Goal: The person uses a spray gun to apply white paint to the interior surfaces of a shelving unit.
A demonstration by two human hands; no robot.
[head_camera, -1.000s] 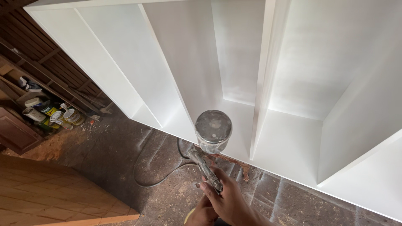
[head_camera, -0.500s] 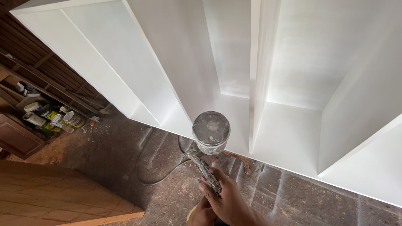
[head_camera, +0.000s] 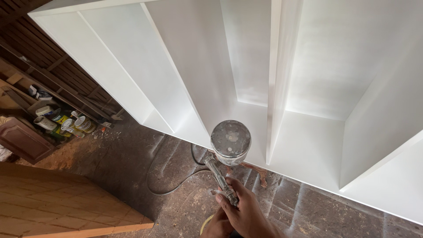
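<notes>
The right hand (head_camera: 244,211) grips a paint-flecked metal spray gun (head_camera: 227,158) before the smooth white cabinet (head_camera: 246,66); the left hand is unseen.

Right hand (head_camera: 244,211) wrapped around grip of paint-spattered metal spray gun (head_camera: 222,178), round lidded cup (head_camera: 231,142) aimed toward large white wooden shelving unit (head_camera: 246,75). Thin hose (head_camera: 161,183) looping over dusty floor (head_camera: 114,163). Paint cans (head_camera: 66,123) at left, beside wooden board (head_camera: 57,207).

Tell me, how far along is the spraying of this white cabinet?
The white cabinet already looks evenly coated in every visible compartment. In hand: the right hand grips the spray gun, aimed at the middle divider. No bare patches show; the outer faces are out of view.
</notes>
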